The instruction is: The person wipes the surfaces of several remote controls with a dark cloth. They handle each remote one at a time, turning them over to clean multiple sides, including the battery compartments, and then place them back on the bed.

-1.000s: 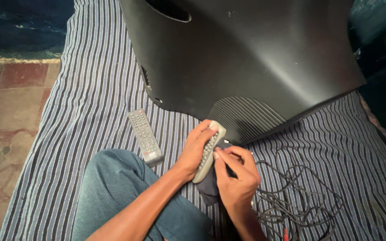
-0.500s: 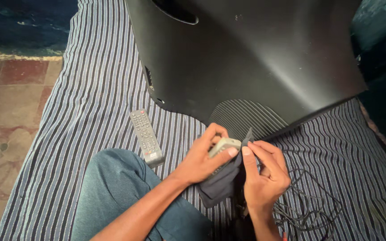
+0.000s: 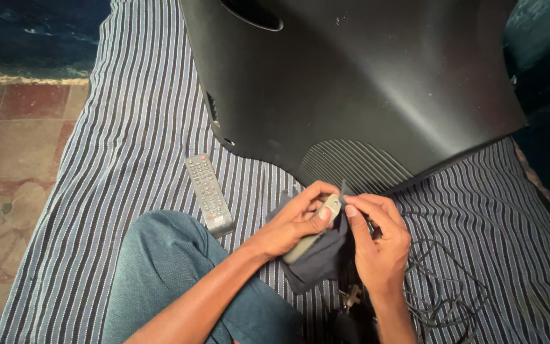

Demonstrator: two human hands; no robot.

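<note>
- Since half a second ago, the left hand [image 3: 294,223] has rolled the light grey remote [image 3: 316,224] onto its edge, and the right hand [image 3: 380,239] has drawn in closer, fingertips now meeting the remote's upper end.
- Left hand: closed around the light grey remote, thumb pressed on its side.
- Right hand: fingers pinched on the dark cloth [image 3: 316,261] at the remote's top end; the cloth hangs beneath both hands.
- The remote's long axis runs from about 7 o'clock to 1 o'clock, its upper end pointing toward the black television casing [image 3: 364,83].
- It lies between the hands; the left is nearer and carries it.
- A second, darker remote [image 3: 209,194] rests on the striped sheet [image 3: 128,127] at 9 o'clock of the hands, well apart.
- Tangled black cables [image 3: 440,280] lie at 4 o'clock.
</note>
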